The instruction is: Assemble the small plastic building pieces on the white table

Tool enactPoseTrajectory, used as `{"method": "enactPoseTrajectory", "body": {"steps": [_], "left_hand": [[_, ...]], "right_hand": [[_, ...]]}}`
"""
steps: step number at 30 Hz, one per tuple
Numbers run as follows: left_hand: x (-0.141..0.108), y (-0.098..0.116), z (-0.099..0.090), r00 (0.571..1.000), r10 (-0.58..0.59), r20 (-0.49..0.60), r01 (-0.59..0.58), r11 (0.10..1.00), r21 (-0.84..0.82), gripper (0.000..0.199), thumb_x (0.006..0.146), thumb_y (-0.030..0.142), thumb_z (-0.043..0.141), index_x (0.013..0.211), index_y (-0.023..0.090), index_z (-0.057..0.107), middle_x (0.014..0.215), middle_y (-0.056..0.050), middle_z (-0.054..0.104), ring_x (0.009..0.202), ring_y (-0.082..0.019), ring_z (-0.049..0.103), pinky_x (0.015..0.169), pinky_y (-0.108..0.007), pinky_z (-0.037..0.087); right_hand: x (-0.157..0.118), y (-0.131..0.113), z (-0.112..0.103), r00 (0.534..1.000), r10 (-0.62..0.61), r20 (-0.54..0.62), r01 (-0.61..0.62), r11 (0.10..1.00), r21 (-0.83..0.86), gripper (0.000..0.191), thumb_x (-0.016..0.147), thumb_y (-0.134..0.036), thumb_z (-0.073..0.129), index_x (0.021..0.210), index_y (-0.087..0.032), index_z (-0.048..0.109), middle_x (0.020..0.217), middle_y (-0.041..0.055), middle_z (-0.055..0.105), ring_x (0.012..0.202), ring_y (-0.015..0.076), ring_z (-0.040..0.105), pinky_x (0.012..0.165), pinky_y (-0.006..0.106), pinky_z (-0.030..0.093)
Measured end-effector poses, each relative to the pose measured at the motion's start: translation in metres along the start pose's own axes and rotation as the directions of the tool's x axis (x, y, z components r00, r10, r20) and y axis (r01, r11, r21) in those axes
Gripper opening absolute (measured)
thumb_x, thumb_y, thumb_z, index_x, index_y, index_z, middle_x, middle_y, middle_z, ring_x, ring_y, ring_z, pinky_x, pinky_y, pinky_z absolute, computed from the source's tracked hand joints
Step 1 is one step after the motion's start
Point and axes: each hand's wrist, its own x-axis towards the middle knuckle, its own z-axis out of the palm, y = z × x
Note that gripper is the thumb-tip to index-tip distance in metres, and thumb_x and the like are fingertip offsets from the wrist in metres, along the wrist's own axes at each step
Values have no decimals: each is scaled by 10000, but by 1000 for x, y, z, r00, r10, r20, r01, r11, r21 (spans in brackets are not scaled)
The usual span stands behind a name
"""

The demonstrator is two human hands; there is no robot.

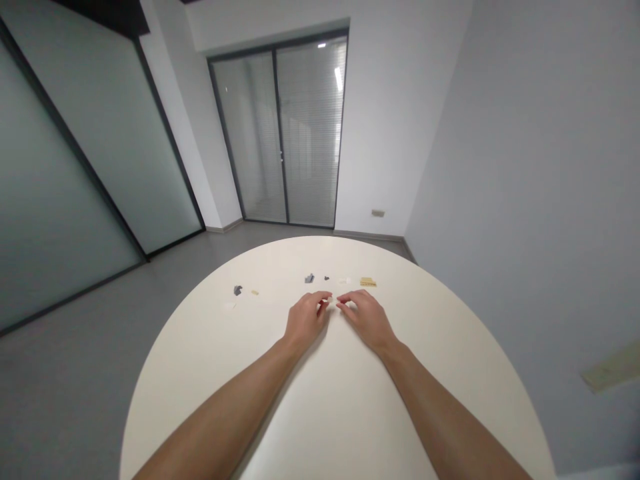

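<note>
My left hand (307, 317) rests over the middle of the white round table (200, 373), thumb and fingers closed on a small whitish piece (330, 299). Facing it from the right, my right hand (369, 319) has its thumb and index fingertip a little apart, beside the same piece; nothing can be made out between them. Beyond the hands lie a grey piece (310, 278), a tiny dark piece (327, 278), pale pieces (344, 281) and a yellowish piece (368, 282).
Further left on the table are a dark grey piece (238, 290), a small yellowish piece (255, 292) and a faint white piece (230, 305). The table's curved far edge stands before glass doors (280, 133), with a wall at the right.
</note>
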Motion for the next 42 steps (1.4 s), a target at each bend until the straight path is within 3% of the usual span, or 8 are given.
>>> {"method": "enactPoseTrajectory", "body": {"steps": [31,42], "left_hand": [[-3,7,-4,1000,-8,18,7,1000,31,205,946,331,517,1022,248,689,981,-20,728,934,-177,655,844,-300,486],[-2,5,-3,1000,14,15,-14,1000,-3,191,933,280,542,1052,242,686,1012,-19,727,957,-161,654,870,-294,492]], "right_hand": [[-2,-6,-5,999,-39,-24,38,999,-38,56,892,-187,611,894,-233,644,916,37,694,942,221,607,863,371,473],[-3,1,-4,998,-68,-20,68,998,-9,43,875,-194,654,876,-236,662,925,28,705,950,213,615,868,366,473]]}}
